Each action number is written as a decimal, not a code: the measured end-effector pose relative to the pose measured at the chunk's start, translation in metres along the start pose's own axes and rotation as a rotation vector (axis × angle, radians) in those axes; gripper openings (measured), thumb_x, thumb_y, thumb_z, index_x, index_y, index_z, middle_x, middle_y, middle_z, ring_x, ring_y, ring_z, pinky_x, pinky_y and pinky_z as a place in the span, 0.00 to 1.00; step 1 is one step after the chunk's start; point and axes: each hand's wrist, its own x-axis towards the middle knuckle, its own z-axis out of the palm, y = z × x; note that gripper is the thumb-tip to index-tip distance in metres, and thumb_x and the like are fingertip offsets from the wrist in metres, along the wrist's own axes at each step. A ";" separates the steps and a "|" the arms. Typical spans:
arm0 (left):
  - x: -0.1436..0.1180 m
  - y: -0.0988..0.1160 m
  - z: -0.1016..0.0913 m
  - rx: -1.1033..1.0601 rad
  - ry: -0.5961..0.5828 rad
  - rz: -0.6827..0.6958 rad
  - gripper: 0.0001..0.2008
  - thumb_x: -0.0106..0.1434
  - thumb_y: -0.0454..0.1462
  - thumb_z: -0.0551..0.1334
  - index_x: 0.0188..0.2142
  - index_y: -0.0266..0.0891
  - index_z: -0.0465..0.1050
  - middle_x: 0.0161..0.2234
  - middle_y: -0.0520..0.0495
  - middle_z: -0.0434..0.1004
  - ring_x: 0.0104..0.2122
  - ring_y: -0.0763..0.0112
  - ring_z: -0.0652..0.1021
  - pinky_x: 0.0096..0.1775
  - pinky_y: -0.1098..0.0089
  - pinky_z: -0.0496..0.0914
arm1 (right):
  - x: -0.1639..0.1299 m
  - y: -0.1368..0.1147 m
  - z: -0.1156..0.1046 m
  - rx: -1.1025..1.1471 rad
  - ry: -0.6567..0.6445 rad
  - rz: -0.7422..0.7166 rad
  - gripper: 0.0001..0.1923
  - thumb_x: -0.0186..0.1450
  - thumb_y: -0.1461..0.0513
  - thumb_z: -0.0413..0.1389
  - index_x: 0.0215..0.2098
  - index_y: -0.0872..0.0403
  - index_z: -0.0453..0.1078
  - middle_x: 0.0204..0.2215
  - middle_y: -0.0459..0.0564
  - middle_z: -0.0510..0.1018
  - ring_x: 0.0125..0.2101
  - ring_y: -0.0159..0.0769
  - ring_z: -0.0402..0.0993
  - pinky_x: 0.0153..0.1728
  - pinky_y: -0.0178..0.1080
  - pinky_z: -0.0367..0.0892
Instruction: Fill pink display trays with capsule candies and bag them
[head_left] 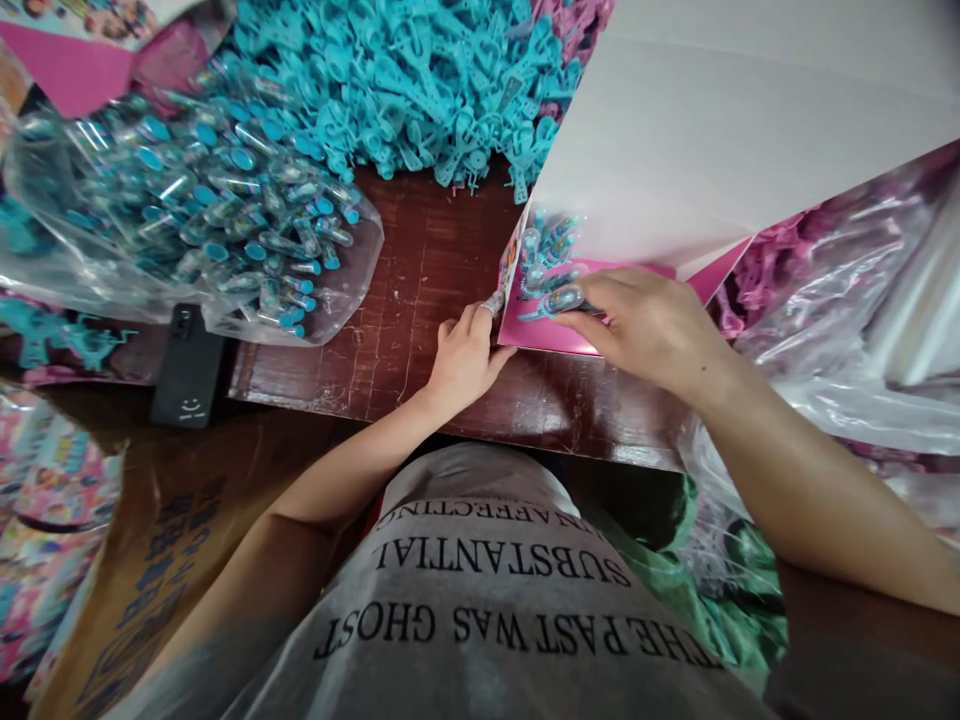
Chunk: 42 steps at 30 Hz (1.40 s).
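My right hand [651, 325] pinches 1 clear tube [564, 298] inside the pink-lined box [526, 336], beside other tubes [532, 243]. My half-curled left hand [466, 352] is at the box's side; whether it grips, I cannot tell. Too loose a pinch could let the smooth tube slip.

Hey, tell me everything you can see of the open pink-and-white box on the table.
The box looks like thin, smooth card: a pink surface at the near end, a broad white panel beyond it, and a printed left side. It sits open on the dark red table, close to the table's near edge. Clear capsules with turquoise parts lie at its left. The left hand touches its left side; the right hand holds another capsule over the pink surface.
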 end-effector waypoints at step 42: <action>0.074 -0.076 -0.067 0.240 0.168 0.020 0.18 0.79 0.36 0.55 0.63 0.46 0.75 0.54 0.40 0.81 0.58 0.50 0.78 0.62 0.47 0.70 | 0.067 -0.109 0.021 0.193 0.500 -0.237 0.24 0.73 0.59 0.62 0.65 0.41 0.67 0.59 0.58 0.77 0.55 0.56 0.77 0.55 0.60 0.76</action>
